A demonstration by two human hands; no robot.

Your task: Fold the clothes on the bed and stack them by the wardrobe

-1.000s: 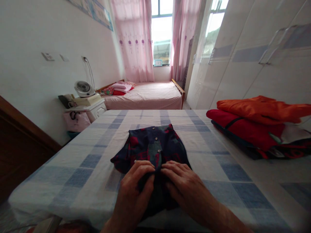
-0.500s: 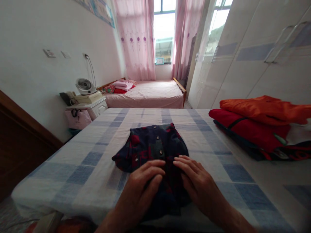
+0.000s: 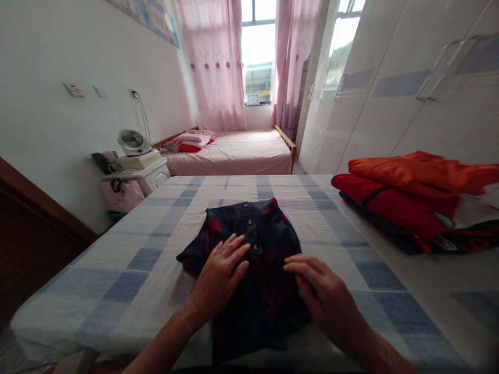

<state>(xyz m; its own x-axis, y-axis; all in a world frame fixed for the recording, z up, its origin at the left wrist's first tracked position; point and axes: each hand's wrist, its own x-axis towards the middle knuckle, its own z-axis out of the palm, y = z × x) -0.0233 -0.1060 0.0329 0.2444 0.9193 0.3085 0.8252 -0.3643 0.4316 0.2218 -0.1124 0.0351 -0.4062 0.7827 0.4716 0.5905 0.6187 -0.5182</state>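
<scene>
A dark navy plaid shirt (image 3: 268, 244) with red patches lies on the blue-and-white checked bed sheet (image 3: 163, 228), its button strip facing up. My left hand (image 3: 220, 270) rests on the shirt's left part, fingers stretched out and flat. Over the right edge of the shirt is my right hand (image 3: 323, 285), its fingers bent slightly down and apart from the thumb. Neither hand grips the cloth visibly. The lower end of the shirt reaches toward the near edge of the bed.
On the right lies a pile of clothes with an orange garment (image 3: 421, 174) over a red garment (image 3: 393, 202). White wardrobe doors (image 3: 397, 114) stand behind it. A second bed (image 3: 241, 150) is at the back, and a fan (image 3: 133, 142) sits on a bedside cabinet at left.
My left hand has moved up and left onto the shirt's chest, flattening out. My right hand has shifted slightly to the right, and more of the shirt's middle now shows.
</scene>
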